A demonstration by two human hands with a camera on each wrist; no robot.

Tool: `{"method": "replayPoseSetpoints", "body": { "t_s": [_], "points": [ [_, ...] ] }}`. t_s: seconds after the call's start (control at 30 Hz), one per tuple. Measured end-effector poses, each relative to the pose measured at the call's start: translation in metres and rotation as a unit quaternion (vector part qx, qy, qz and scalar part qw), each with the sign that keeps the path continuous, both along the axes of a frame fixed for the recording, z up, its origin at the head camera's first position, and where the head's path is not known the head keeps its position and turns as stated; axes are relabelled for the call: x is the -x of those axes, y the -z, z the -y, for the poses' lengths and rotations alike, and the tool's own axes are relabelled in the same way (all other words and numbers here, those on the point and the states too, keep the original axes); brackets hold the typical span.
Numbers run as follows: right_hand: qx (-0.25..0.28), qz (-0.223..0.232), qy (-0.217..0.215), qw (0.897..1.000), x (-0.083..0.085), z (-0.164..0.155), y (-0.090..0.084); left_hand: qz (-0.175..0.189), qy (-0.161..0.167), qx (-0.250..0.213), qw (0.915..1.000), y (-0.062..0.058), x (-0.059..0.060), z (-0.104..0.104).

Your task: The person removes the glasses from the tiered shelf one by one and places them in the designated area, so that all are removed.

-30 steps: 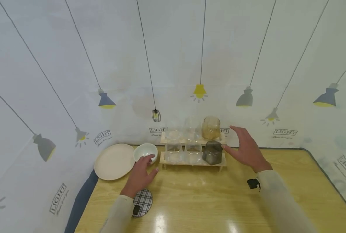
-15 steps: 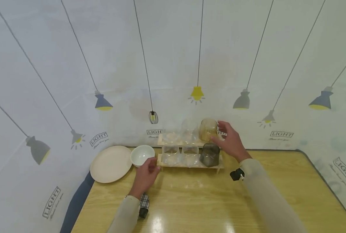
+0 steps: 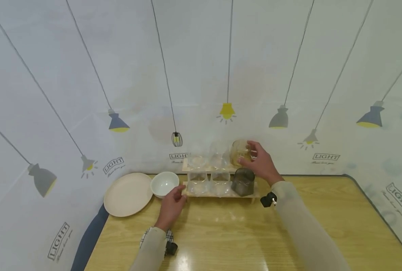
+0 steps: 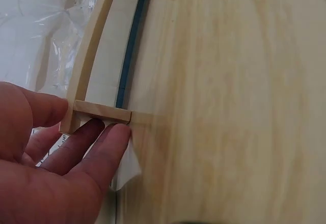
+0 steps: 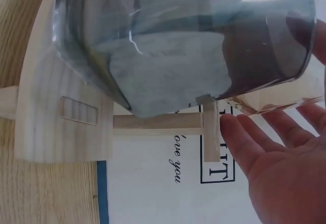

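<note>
A two-tier wooden rack (image 3: 218, 195) stands at the back of the table, with clear glasses (image 3: 197, 182) on both tiers. My left hand (image 3: 171, 207) holds the rack's left end; in the left wrist view its fingers lie about the wooden end piece (image 4: 102, 110). At the upper tier's right end my right hand (image 3: 262, 164) grips an amber glass (image 3: 239, 153), thumb in front and fingers at its far side. Directly below sits a smoky grey faceted glass (image 3: 243, 183), which covers much of the amber one in the right wrist view.
Left of the rack are a white bowl (image 3: 165, 183) and a large pale plate (image 3: 128, 194). A checked round mat (image 3: 169, 236) lies partly under my left forearm. Behind the table (image 3: 228, 237) rises a wall covering (image 3: 201, 75) printed with hanging lamps.
My right hand has moved left from beside the rack and taken hold of the amber glass. The left hand has gone from over the bowl to the rack's left end.
</note>
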State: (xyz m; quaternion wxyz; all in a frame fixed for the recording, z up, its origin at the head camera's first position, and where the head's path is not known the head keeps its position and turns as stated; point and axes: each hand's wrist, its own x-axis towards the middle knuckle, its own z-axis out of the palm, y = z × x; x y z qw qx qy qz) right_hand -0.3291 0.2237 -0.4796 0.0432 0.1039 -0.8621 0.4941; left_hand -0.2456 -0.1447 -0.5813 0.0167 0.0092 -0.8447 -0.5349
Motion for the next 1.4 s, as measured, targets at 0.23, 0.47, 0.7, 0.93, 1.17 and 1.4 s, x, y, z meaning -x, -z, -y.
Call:
{"method": "replayPoseSetpoints", "body": {
  "t_s": [0.23,0.47,0.7,0.93,1.17,1.4],
  "points": [
    [0.002,0.006,-0.003,1.0,0.001,0.0,0.001,0.002,-0.008,-0.023,0.9997,0.003,0.003,-0.001],
    [0.017,0.026,-0.004,1.0,0.001,-0.003,0.001,0.0,-0.015,-0.042,0.999,0.003,0.005,-0.003],
    [0.018,0.021,0.006,1.0,-0.005,-0.009,-0.007,-0.008,-0.021,0.002,0.9997,0.001,0.008,-0.009],
    [0.014,-0.001,-0.001,1.0,-0.014,-0.012,-0.019,0.003,-0.025,0.012,0.9996,-0.005,0.01,-0.009],
    [0.018,-0.025,-0.012,0.999,-0.034,-0.009,-0.034,-0.001,-0.033,0.011,0.9994,-0.002,0.01,-0.01],
    [0.015,-0.044,-0.035,0.998,-0.052,-0.001,-0.041,-0.009,-0.038,0.021,0.999,-0.002,0.008,-0.008]
  ]
}}
